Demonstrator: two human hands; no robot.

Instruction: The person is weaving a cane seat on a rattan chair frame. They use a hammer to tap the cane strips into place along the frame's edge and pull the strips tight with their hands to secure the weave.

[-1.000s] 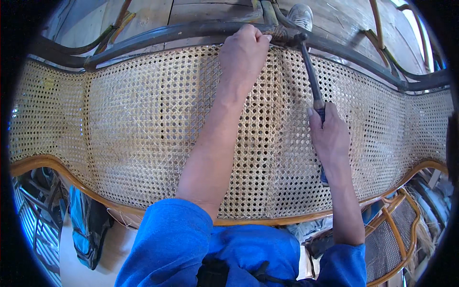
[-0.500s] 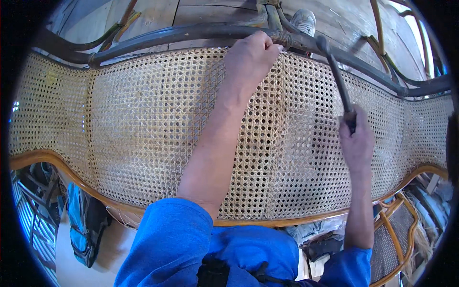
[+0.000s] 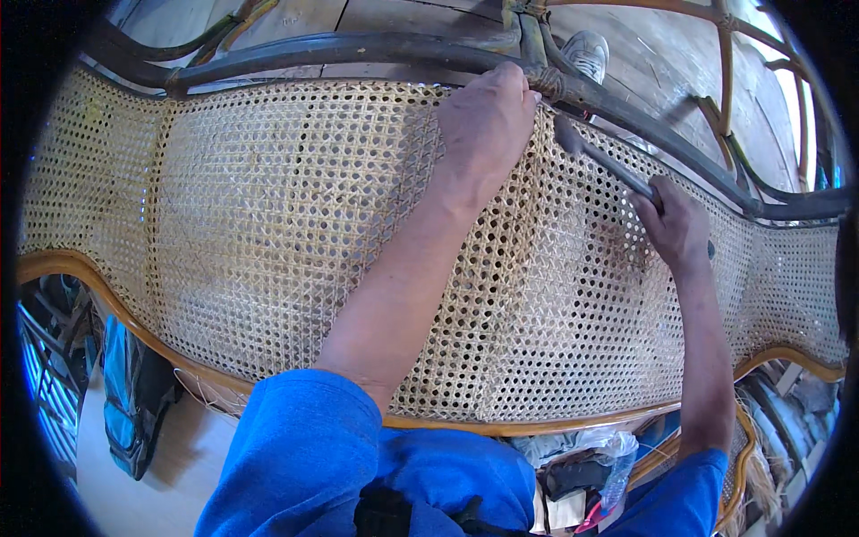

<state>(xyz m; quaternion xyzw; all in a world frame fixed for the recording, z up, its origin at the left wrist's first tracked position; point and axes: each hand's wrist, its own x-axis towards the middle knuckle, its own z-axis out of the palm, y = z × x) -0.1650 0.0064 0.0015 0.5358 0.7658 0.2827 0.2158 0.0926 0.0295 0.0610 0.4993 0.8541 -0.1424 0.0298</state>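
Observation:
A wide panel of woven cane webbing [image 3: 259, 206] stretches across a curved rattan furniture frame in front of me. My left hand [image 3: 488, 121] is closed in a pinch at the panel's far edge, against the dark far rail [image 3: 385, 48]. Whatever lies between its fingers is hidden. My right hand [image 3: 677, 224] is wrapped round the handle of a hammer [image 3: 619, 170]. The hammer's dark head points left and is over the webbing, close to the left hand's fingers and just short of the far rail.
A lighter brown rail [image 3: 501, 429] borders the panel beside my body. Beyond the far rail are bent rattan poles and a shoe [image 3: 586, 55] on a wooden floor. A blue and black bag [image 3: 125, 403] lies at lower left. Plastic and other loose items are at lower right.
The hammer's head has swung left and down from above the far rail toward my left hand. My left hand keeps its pinch at the edge. The whole view has shifted slightly.

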